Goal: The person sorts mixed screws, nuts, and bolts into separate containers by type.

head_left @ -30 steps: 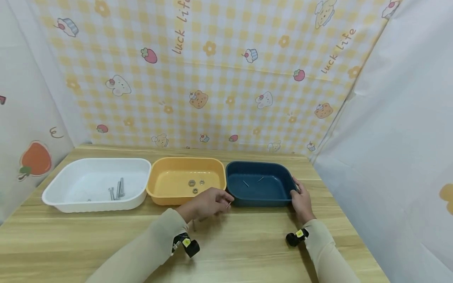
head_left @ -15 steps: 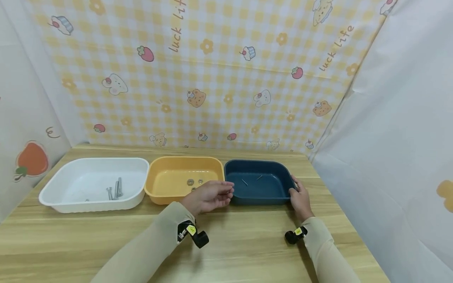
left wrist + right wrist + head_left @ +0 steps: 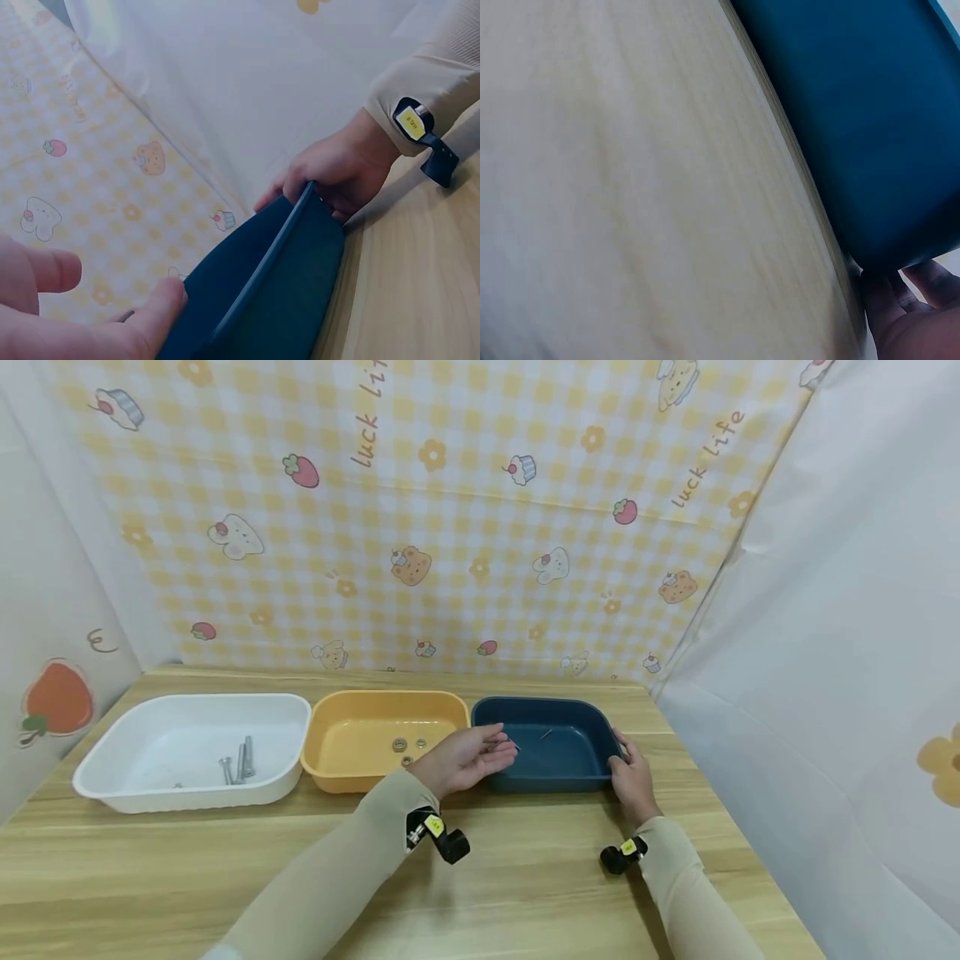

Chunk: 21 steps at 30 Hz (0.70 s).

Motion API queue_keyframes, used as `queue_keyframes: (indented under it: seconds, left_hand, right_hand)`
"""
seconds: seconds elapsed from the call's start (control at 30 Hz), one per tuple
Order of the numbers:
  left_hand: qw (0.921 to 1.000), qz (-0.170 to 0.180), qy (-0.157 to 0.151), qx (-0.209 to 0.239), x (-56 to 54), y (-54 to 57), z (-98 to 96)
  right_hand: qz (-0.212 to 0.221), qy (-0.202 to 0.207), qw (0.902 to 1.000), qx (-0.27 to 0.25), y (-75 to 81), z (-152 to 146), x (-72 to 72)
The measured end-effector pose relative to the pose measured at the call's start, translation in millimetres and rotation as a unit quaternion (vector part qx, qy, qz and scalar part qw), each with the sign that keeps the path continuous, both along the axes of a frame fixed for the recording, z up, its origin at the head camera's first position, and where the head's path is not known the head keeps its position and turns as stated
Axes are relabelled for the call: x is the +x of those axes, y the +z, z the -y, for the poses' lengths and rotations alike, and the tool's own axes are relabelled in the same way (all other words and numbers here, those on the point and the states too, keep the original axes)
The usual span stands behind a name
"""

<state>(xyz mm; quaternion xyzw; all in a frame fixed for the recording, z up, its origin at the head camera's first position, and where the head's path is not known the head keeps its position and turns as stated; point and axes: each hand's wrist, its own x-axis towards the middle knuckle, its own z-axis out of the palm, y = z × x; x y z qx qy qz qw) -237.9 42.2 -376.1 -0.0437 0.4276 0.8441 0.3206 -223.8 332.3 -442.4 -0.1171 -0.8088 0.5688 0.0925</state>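
My left hand (image 3: 468,758) is over the near left rim of a dark blue tray (image 3: 551,783), palm partly turned up. In the left wrist view its thumb and finger are apart, with nothing seen gripped between them. A small dark sliver shows beside the fingertip there. Inside the tray lies a thin metal pin (image 3: 546,733); another, by the left fingertips, is partly covered. At the tray's right end my right hand (image 3: 634,782) holds the wall, thumb at the rim and fingers around the outside. The right wrist view shows those fingers against the tray's corner.
A yellow tray (image 3: 337,774) with metal nuts (image 3: 400,745) adjoins the blue one on the left. Beyond it stands a white tray (image 3: 150,797) holding several metal bolts (image 3: 242,763). All rest on a wooden table (image 3: 525,893) before a patterned cloth backdrop (image 3: 450,527).
My left hand has moved right and up from beside the yellow tray to over the blue tray's rim. Its fingers, earlier pinching a thin piece, have spread. The right hand keeps its hold.
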Motion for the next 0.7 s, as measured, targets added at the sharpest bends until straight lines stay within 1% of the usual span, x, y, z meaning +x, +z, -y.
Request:
queue_keyframes:
  seconds: [0.1,0.23,0.37,0.57,0.7]
  left_hand:
    - [0.9998,0.015,0.010,0.007,-4.5,0.8,-6.5]
    - [0.9984,0.037,0.038,0.021,-12.3,-0.9,-15.5]
    - [0.9950,0.067,0.065,0.036,-22.6,-4.7,-23.1]
    - [0.9913,0.095,0.081,0.040,-36.3,-7.0,-33.7]
    - [0.9887,0.113,0.091,0.038,-42.3,-6.6,-42.7]
  right_hand:
    - [0.000,0.000,1.0000,0.003,-0.4,1,-0.4]
    - [0.000,-0.002,1.0000,0.006,-0.6,2,0.0]
    - [0.000,0.002,0.9999,0.012,-0.3,2,0.2]
    - [0.000,0.002,0.9999,0.014,0.6,1,-0.7]
    - [0.001,0.000,1.0000,0.009,0.8,0,-0.5]
